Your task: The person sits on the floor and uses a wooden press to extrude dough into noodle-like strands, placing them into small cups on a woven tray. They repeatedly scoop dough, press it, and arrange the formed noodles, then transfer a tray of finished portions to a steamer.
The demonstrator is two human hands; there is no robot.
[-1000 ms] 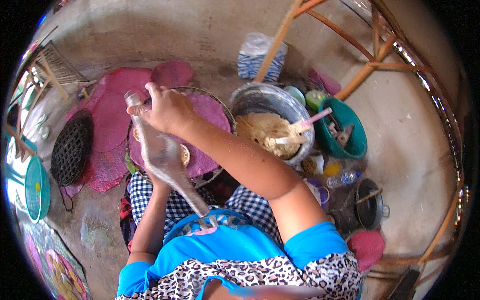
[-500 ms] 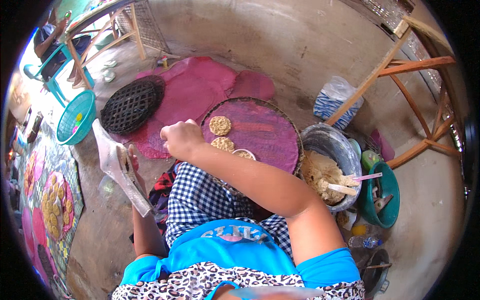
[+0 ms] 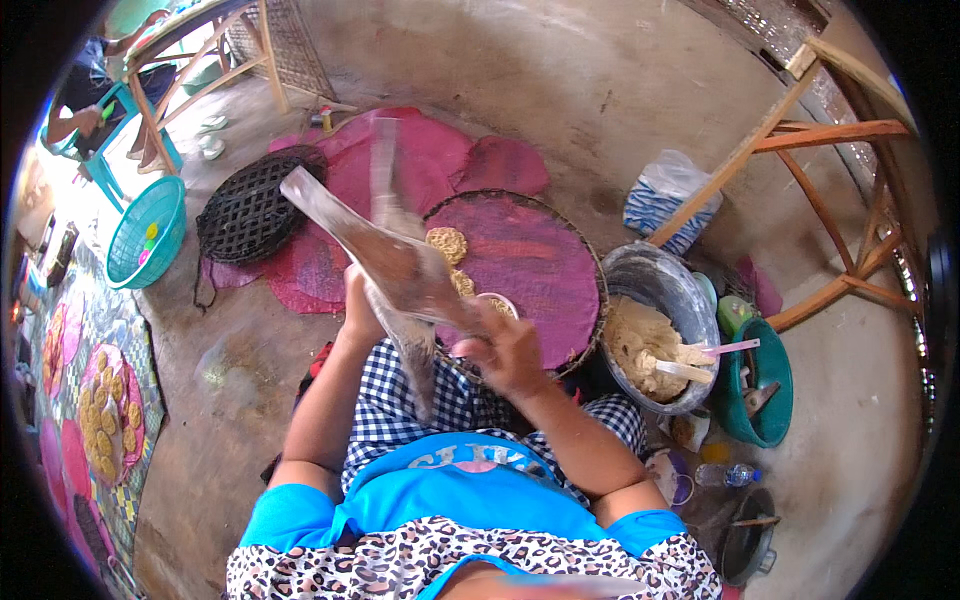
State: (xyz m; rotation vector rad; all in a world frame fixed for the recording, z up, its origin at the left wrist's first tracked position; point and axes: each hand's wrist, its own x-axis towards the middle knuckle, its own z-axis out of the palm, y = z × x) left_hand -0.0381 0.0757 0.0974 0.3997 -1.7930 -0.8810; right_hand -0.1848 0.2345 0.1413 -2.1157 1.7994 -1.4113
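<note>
Above my lap are two flat boards [image 3: 400, 255], pale-edged with brown faces, one crossing the other at an angle and blurred by motion. My left hand [image 3: 362, 308] is closed on their left side, its fingers partly hidden behind them. My right hand [image 3: 505, 352] is closed at the lower right end of the upper board, with smeared fingers. Just beyond, a round woven tray [image 3: 540, 270] lined with pink cloth carries nubbly round patties [image 3: 446, 244] and a small white bowl [image 3: 512, 301] of bits, partly covered by the boards.
Right of the tray stands a bucket of dough [image 3: 640, 345] with spatulas, beside a green basin [image 3: 770, 420]. A black lattice tray [image 3: 255, 210] and turquoise basket [image 3: 150, 235] lie left. More patties [image 3: 105, 420] rest on a mat. Wooden frames [image 3: 850, 135] border the room; another person sits far left.
My right hand has come back from over the tray's left edge to the boards. The boards have moved right with my left hand and spread apart.
</note>
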